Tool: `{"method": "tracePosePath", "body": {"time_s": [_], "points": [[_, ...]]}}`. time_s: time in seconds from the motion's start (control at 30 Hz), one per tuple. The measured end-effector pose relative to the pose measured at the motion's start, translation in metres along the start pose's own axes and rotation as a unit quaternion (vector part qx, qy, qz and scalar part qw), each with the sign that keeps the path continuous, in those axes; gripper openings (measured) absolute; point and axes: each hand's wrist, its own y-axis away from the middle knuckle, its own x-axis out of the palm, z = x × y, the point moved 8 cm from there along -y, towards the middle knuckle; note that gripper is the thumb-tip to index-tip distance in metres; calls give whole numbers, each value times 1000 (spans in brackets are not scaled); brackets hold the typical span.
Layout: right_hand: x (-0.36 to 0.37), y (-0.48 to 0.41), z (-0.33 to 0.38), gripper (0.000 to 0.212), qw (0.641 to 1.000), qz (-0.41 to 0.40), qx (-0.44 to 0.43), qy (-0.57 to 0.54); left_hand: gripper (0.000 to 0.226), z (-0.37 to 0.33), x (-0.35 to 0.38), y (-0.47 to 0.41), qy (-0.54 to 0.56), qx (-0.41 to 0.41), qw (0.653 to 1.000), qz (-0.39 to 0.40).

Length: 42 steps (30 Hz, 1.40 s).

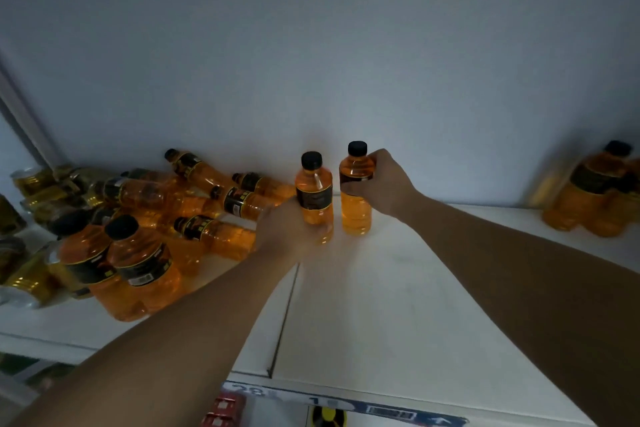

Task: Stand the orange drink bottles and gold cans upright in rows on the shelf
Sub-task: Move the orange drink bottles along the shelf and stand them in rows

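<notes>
Left hand (287, 229) grips left bottle (313, 194) | right hand (391, 184) grips right bottle (356, 215) | both upright near back wall (346, 62)

My view is dim and grey-blue, with the shelf (381, 305) brightest near its middle. The bottles (588, 198) at far right smear with blur, the cans (33, 180) at left look soft, and the wide lens bends the edges.

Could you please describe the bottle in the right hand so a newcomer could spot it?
On the white shelf, midway along the back wall, two orange bottles stand upright side by side. The wanted bottle is the right one, gripped around its middle by the right hand; its neighbour is held low by the left hand.
</notes>
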Motion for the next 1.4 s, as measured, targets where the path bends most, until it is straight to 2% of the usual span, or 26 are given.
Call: {"method": "tracePosePath", "body": {"time_s": [0.33,0.8,0.93,1.1,1.27,1.4], "points": [[-121,35,-72,50,996,-67,49,16,45,-107,61,3,55,21,995,77],[-290,116,-168,45,976,-188,110,18,49,-279,157,27,95,124,973,168],[-330,138,-187,35,972,-210,107,14,44,-319,179,36,113,142,967,181],[-365,148,-214,27,964,-242,106,16,49,-356,199,40,108,151,965,183],[-380,143,-238,43,966,-223,130,-5,54,-380,215,40,117,144,965,186],[-385,140,-251,48,967,-222,129,-13,45,-391,228,39,121,139,966,180]]}}
